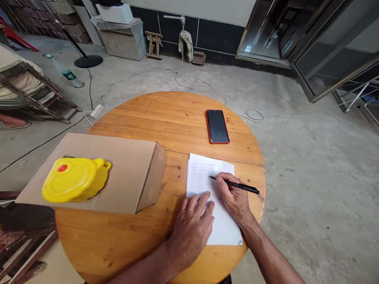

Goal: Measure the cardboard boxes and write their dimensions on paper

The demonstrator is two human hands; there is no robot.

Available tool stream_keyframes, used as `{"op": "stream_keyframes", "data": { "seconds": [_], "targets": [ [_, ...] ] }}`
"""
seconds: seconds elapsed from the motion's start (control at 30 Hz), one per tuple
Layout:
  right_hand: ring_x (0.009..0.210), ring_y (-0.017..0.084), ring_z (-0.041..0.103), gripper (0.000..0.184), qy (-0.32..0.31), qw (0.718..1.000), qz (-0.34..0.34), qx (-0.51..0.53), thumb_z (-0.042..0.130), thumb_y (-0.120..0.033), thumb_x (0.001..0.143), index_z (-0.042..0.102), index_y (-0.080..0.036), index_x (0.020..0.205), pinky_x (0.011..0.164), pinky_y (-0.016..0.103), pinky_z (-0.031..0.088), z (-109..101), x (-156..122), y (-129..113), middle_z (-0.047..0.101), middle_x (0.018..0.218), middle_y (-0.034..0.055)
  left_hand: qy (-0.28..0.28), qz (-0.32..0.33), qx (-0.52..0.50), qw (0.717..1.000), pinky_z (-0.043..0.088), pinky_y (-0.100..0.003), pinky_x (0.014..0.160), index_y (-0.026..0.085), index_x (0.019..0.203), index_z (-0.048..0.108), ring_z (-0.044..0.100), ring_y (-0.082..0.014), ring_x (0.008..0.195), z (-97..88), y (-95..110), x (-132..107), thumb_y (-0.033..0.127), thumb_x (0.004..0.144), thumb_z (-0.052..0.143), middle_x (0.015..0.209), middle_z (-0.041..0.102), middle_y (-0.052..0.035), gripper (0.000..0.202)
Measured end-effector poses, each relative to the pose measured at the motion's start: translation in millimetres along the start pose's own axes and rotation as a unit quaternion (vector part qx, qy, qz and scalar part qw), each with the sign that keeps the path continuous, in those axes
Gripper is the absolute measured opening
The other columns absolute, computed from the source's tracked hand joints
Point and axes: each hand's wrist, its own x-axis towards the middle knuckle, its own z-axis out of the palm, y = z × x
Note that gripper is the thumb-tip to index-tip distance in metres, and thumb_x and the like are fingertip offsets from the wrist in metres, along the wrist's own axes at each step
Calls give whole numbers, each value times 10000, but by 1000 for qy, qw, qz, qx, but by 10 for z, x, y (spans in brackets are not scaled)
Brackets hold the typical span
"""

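Black and slim, a pen [241,186] is gripped in my right hand [235,201], its tip at the upper part of a white sheet of paper [220,232]. Several rows of small handwriting run across the top of the sheet; I cannot read them clearly. My left hand [194,221] lies flat on the left side of the paper with its fingers spread, holding nothing. Beyond the sheet, a phone [217,126] in a red case rests face up with a dark screen.
The round wooden table [142,114] carries a cardboard box [124,157] at left, with a yellow plastic case [74,179] with a red button on top. Cables [207,85] trail over the concrete floor. A plastic bottle [66,73] and a person's foot [14,122] are at left.
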Motion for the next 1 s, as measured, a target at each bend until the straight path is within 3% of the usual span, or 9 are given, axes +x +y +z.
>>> {"op": "stream_keyframes", "data": {
  "seconds": [0.27, 0.73, 1.0],
  "targets": [
    [483, 122, 516, 176, -13, 998, -26, -49, 522, -274, 955, 667, -201, 885, 529, 265, 426, 0, 42, -76, 596, 609, -30, -6, -8, -17, 1000, 472, -421, 926, 164, 1213, 605, 540, -272, 1088, 10, 0, -14, 167, 911, 572, 1356, 599, -83, 303],
    [683, 146, 622, 157, -17, 995, -69, -74, 530, -224, 954, 662, -202, 872, 659, 259, 480, 10, 62, -101, 687, 761, 8, -19, -18, -36, 999, 489, -429, 937, 166, 1226, 596, 532, -265, 1100, 0, 3, -25, 162, 916, 563, 1369, 589, -89, 311],
    [644, 156, 602, 176, -24, 997, -45, -63, 523, -260, 959, 662, -211, 863, 618, 279, 470, 5, 26, -49, 671, 741, 12, -28, -19, -41, 999, 476, -431, 934, 164, 1222, 599, 527, -268, 1096, -23, 8, -20, 168, 925, 551, 1371, 587, -80, 300]
  ]
}}
